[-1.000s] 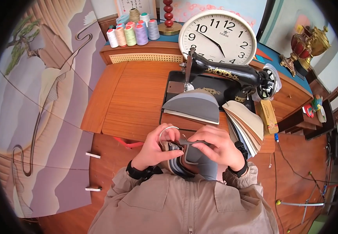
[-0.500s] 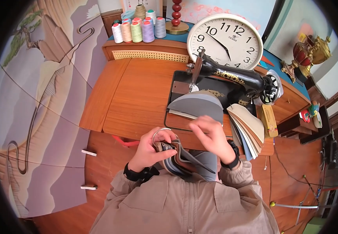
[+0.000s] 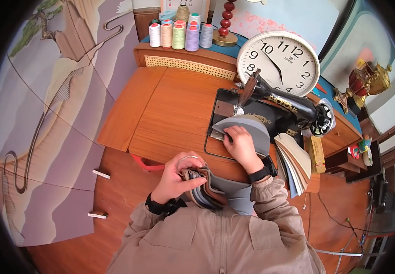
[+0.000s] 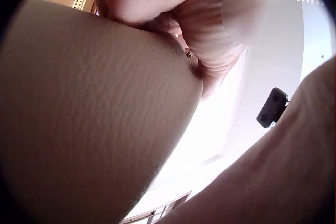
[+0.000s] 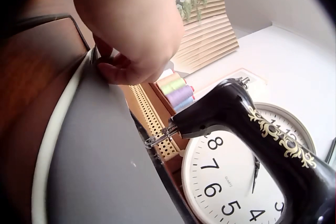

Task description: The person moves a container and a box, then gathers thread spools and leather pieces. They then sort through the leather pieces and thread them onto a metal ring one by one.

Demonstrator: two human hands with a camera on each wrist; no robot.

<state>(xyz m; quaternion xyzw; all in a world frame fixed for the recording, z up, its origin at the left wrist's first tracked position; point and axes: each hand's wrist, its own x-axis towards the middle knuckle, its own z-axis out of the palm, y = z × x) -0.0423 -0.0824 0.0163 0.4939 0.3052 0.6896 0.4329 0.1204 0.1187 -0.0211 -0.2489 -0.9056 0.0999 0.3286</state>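
Observation:
In the head view my left hand (image 3: 173, 179) grips a bundle of folded fabric-like swatches (image 3: 206, 192) in grey, brown and blue. A pale ring (image 3: 186, 160) loops up from the bundle at its fingers. A grey swatch hangs out from the bundle toward the right. My right hand (image 3: 240, 145) pinches the left corner of a stack of half-round grey pieces (image 3: 256, 132) lying on the sewing machine bed. Close up in the right wrist view, the thumb and a finger meet at the edge of the grey piece (image 5: 105, 145). The left wrist view is mostly filled by a tan surface (image 4: 94, 103).
Behind the stack stands a black sewing machine (image 3: 284, 102). To its right lie fanned swatches (image 3: 295, 160) and a yellow box (image 3: 316, 154). A wall clock (image 3: 279, 64), thread spools (image 3: 179, 36) and a red-beaded stand (image 3: 225, 23) line the back. A painted screen (image 3: 56, 137) stands left.
My right hand has let go of the grey swatch at the bundle and moved up to the half-round stack. The left hand keeps its hold on the bundle. The head view has shifted.

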